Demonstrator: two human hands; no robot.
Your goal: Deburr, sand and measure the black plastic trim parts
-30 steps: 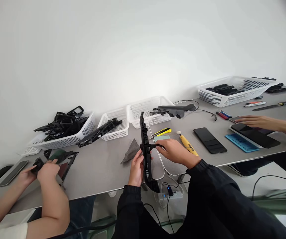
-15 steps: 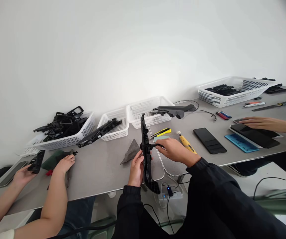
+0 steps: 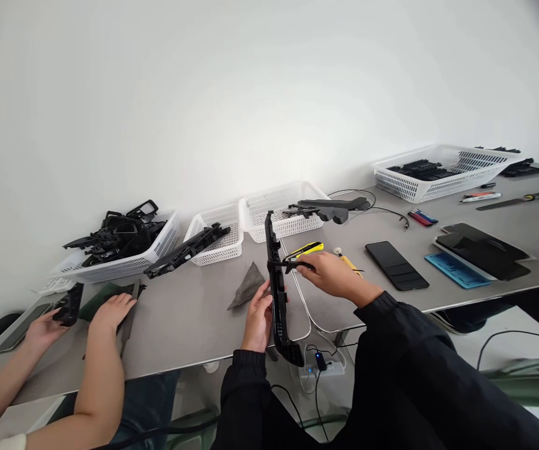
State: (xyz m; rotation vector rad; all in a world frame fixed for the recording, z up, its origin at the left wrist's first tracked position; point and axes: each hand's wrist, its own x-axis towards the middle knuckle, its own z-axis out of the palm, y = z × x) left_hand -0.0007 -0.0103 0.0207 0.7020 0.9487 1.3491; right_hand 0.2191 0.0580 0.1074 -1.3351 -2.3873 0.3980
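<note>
My left hand (image 3: 259, 319) is closed around the lower half of a long black plastic trim part (image 3: 279, 306), held nearly upright over the table's front edge. My right hand (image 3: 329, 275) grips a slim black tool (image 3: 292, 265), whose kind I cannot make out. Its far end crosses the trim part's upper half and seems to touch it. Just left of the part lies a dark grey cloth (image 3: 249, 286). A yellow utility knife (image 3: 307, 249) is behind my right hand, and a yellow pen-shaped tool (image 3: 348, 262) is partly hidden by it.
White baskets (image 3: 217, 252) line the wall, one heaped with black plastic parts (image 3: 124, 232). A phone (image 3: 397, 265), a blue tray (image 3: 457, 270) and a file (image 3: 523, 198) lie to the right. At left, a co-worker's hands (image 3: 112, 309) hold a part and rest on cloth. Cables (image 3: 316, 400) hang below.
My right hand has shifted slightly right and down, and the tool sits lower on the trim part. The right-hand co-worker's hand has left the dark sheets. The left co-worker's hand has moved slightly left.
</note>
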